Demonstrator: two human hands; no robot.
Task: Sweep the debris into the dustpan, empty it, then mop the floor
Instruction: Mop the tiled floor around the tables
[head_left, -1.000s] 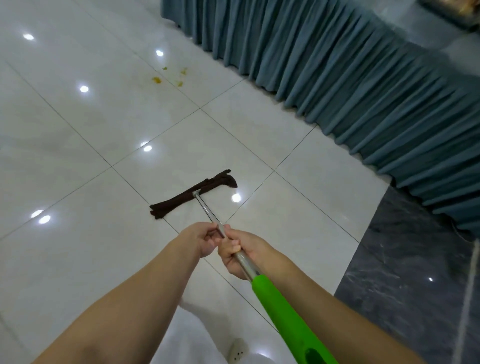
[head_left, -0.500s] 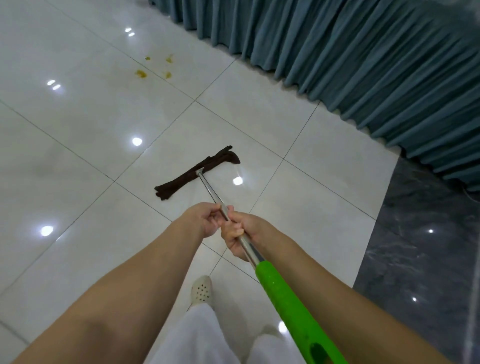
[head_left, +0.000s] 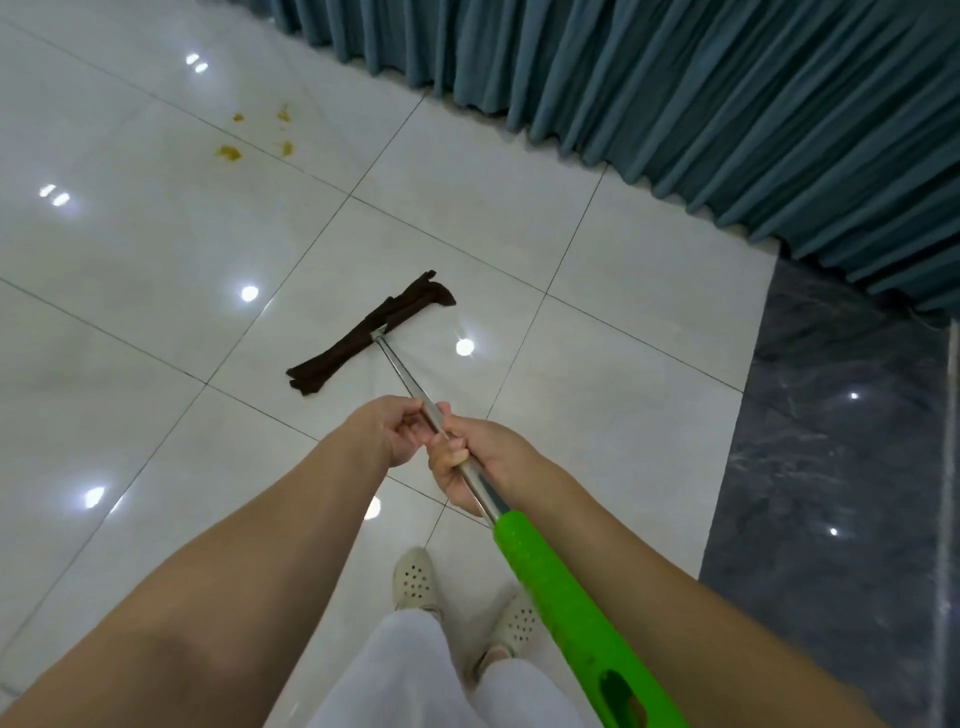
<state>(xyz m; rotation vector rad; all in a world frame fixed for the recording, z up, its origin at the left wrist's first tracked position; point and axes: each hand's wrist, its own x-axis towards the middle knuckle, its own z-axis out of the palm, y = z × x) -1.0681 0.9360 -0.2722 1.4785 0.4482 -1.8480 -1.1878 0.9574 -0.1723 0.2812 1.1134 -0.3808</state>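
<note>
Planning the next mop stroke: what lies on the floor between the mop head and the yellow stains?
In the head view, only bare white tile crossed by grout lines and ceiling-light glare separates the mop head from the yellow stains.

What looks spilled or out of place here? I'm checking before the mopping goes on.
Yellow-brown stains dot the white floor tiles near the teal curtain, beyond the brown mop head, which lies apart from them.

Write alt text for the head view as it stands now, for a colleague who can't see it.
Both hands grip a mop's metal pole, left hand ahead of right hand, with the dark brown mop head flat on the glossy white tile floor. Yellow stains lie farther ahead on the tiles, and teal curtains hang along the right.
</note>
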